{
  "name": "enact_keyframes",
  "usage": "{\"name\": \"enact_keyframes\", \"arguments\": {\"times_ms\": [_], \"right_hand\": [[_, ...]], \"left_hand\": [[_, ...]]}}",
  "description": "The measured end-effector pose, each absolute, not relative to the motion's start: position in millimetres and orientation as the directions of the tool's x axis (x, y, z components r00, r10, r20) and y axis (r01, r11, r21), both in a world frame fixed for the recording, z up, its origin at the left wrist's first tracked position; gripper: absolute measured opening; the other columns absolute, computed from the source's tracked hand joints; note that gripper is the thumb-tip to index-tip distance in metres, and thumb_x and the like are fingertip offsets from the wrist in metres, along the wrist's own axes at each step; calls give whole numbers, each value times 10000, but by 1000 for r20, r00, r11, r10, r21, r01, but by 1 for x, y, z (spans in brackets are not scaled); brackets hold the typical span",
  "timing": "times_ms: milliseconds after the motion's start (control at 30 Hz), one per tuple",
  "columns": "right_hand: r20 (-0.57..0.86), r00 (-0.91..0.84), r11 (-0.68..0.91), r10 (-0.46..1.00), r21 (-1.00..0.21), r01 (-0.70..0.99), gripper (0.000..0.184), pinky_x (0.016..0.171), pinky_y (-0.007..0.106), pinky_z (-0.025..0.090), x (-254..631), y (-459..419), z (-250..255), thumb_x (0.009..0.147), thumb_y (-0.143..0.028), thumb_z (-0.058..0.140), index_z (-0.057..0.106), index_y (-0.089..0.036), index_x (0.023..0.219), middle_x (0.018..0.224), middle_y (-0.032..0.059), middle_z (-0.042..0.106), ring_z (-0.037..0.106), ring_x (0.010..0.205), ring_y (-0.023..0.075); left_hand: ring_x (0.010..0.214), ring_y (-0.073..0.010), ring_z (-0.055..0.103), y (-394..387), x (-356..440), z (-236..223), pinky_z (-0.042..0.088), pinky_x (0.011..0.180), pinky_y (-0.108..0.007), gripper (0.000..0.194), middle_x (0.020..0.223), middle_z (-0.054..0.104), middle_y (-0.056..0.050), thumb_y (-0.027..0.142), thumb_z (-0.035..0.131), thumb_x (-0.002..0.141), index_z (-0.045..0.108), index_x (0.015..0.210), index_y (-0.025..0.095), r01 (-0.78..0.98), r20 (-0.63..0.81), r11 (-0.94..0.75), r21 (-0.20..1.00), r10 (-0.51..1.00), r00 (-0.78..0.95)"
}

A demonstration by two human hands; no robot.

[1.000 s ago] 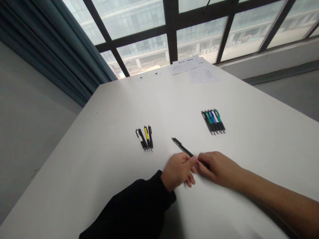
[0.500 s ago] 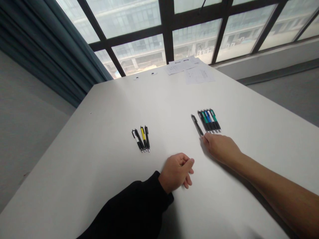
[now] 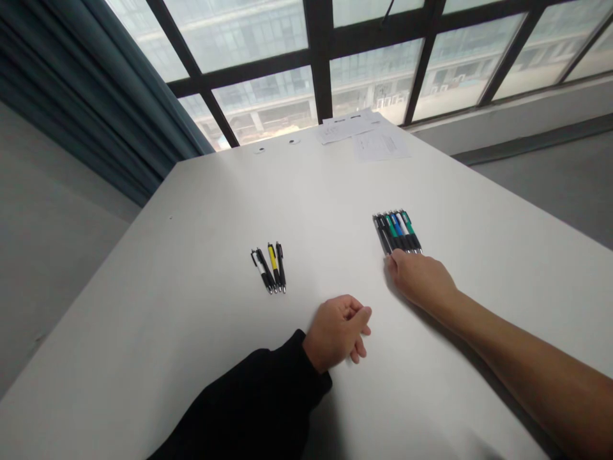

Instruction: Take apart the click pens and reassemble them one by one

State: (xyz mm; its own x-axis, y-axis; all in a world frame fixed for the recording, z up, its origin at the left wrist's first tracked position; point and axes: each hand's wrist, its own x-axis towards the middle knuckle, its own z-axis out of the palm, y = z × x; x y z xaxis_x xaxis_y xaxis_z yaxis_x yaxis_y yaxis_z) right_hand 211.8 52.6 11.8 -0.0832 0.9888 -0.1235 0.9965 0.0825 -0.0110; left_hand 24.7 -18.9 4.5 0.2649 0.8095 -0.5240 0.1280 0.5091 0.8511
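At the white tabletop [image 3: 191, 223], a person is leaning over with both hands reaching out in front. Furthest left, a small cluster of four slim click pens [image 3: 269, 268], black with one yellow and one white barrel, is lying with the tips pointing toward the person, well apart from either hand. To its right and nearer the table's edge, the left hand [image 3: 335, 332], coming out of a black sleeve [image 3: 249, 402], is resting on the table with its fingers loosely curled, gripping nothing. Further right, the right hand [image 3: 419, 278], on a bare forearm [image 3: 527, 377], is stretching forward palm down. Its fingertips [image 3: 391, 255] are touching the lower end of a tight row of black, green, blue and white click pens [image 3: 397, 231], lying against them without closing around any pen. Beyond, sheets of printed white paper [image 3: 380, 145] are lying at the table's far end.
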Motion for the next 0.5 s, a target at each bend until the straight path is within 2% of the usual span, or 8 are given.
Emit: {"name": "enact_keyframes", "arguments": {"times_ms": [167,500], "right_hand": [[-116,-68,68,991,-9,998,459,630,370,471,212,52,13,1039,-363,285,681,-140,976,838,190,752,734,730,319],[-114,-58,57,992,-13,998,456,628,360,458,212,53,15,1030,-349,309,708,-139,958,841,192,756,731,725,306]], "left_hand": [[302,-70,512,-18,24,4,353,244,-163,303,621,631,16,404,648,865,518,744,159,135,-523,506,852,809,269],[309,-70,512,-19,24,4,352,250,-160,307,602,619,21,410,644,863,522,736,159,143,-522,502,853,813,260]]}}
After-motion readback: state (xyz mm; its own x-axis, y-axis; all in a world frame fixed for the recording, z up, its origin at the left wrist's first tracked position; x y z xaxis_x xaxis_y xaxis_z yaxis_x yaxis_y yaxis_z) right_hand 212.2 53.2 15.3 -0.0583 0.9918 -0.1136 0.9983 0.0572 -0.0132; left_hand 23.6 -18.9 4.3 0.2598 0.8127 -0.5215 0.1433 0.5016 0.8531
